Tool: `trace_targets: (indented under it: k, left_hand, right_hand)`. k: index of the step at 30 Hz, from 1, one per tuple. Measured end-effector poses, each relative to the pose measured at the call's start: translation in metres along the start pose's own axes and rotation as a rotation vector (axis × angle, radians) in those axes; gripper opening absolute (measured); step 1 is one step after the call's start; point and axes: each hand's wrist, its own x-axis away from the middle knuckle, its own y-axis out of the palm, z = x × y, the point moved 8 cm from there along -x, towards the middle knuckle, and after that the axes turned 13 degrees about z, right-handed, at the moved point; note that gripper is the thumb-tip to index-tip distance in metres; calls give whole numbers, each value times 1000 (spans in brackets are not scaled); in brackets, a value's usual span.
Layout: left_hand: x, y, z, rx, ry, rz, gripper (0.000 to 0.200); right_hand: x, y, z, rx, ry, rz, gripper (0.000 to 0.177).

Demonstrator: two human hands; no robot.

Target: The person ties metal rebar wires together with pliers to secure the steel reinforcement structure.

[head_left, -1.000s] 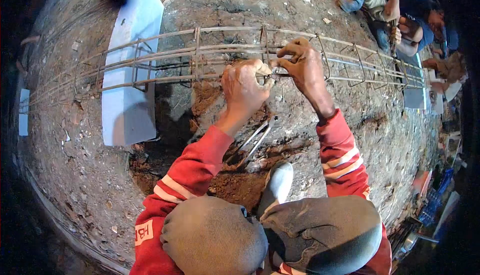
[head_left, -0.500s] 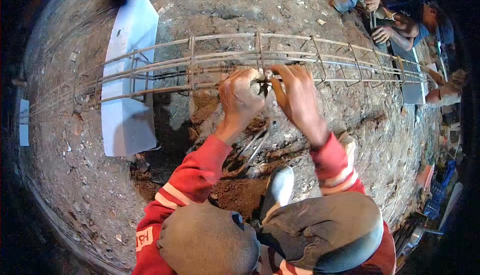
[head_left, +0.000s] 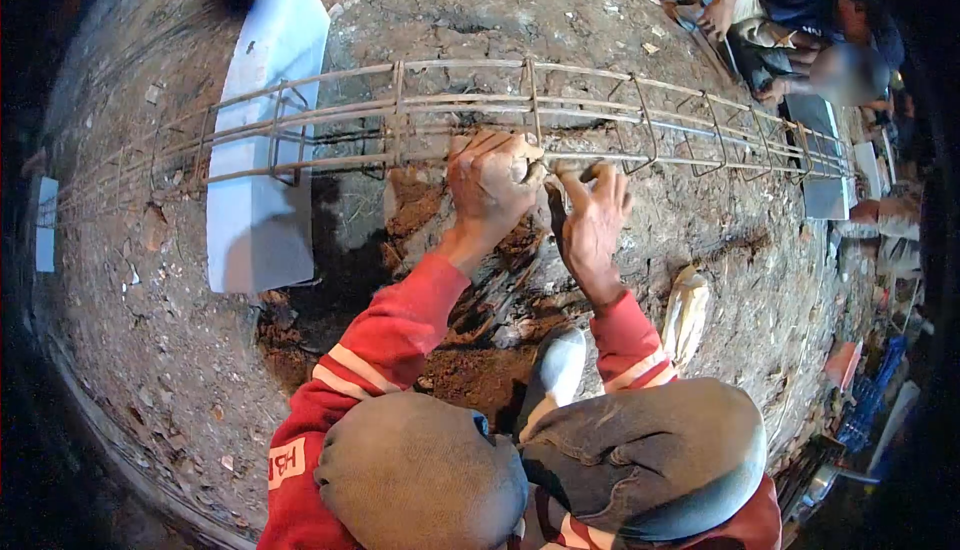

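Note:
A long rebar cage [head_left: 440, 105] of thin bars and square stirrups runs across the view ahead of me. My left hand [head_left: 490, 182] is closed around its near lower bar, by the foot of a stirrup [head_left: 532, 100]. Just right of it, my right hand [head_left: 593, 218] is held a little below the same bar, fingers curled and thumb close to the forefinger. Whatever lies between those fingertips is too small to make out. Both hands partly hide the joint of bar and stirrup.
Under the cage stand a long white block [head_left: 262, 190] at left and a grey block [head_left: 822, 160] at far right. Another person [head_left: 790, 10] works at upper right. Loose soil [head_left: 470, 380] lies before my shoe [head_left: 560, 365]. A blue object [head_left: 870, 400] lies at right.
My right hand has drawn back from the bar toward me and turned, fingers curling. The left hand keeps its place on the bar. The other person's hands and head have shifted.

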Motion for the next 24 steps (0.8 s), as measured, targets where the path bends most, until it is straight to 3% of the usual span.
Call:
trace_targets:
  k: [2, 4, 5, 6, 8, 10, 12, 13, 14, 16, 18, 20, 21, 23, 24]
  left_hand:
    - [4, -2, -1, 16, -38, 5, 16]
    - [5, -1, -3, 64, 13, 20, 16]
    - [7, 0, -5, 47, 23, 31, 14]
    - [10, 0, -4, 31, 36, 39, 12]
    - [9, -4, -2, 9, 61, 39, 11]
    - [13, -4, -2, 75, 150, 74, 11]
    - [13, -6, 0, 71, 162, 59, 12]
    - [15, -5, -1, 70, 164, 64, 12]
    - [16, -4, -2, 66, 166, 73, 12]
    - [16, -6, -2, 72, 193, 89, 12]
    - [17, -5, -3, 82, 185, 70, 14]
    - [17, -7, -3, 91, 208, 77, 17]
    - [17, -8, -1, 99, 228, 61, 19]
    - [20, -9, -1, 102, 287, 29, 23]
    - [20, -9, -2, 97, 283, 30, 23]
  right_hand:
    - [3, -10, -6, -46, 8, 32, 34]
    - [7, -12, -9, -187, -128, 103, 30]
    - [17, 8, 0, -201, -129, -3, 25]
    - [44, 47, 22, -268, 194, -359, 26]
    - [69, 45, 14, -701, 501, -195, 29]
    - [68, 39, 6, -777, 615, -333, 25]
    - [54, -12, -7, -157, 466, -238, 29]
    - [45, -30, -16, -166, 139, -21, 36]
    - [50, -32, -12, -106, 59, 38, 37]
    - [86, -5, 8, -452, 571, -389, 38]
    - [108, 8, -3, -853, 760, -441, 39]
    - [115, 6, -38, -1126, 1159, -813, 36]
    - [108, 4, -39, -1124, 1153, -813, 36]
    - [63, -23, -48, -46, -59, -568, 25]
    - [46, -30, -54, -49, -63, -572, 25]
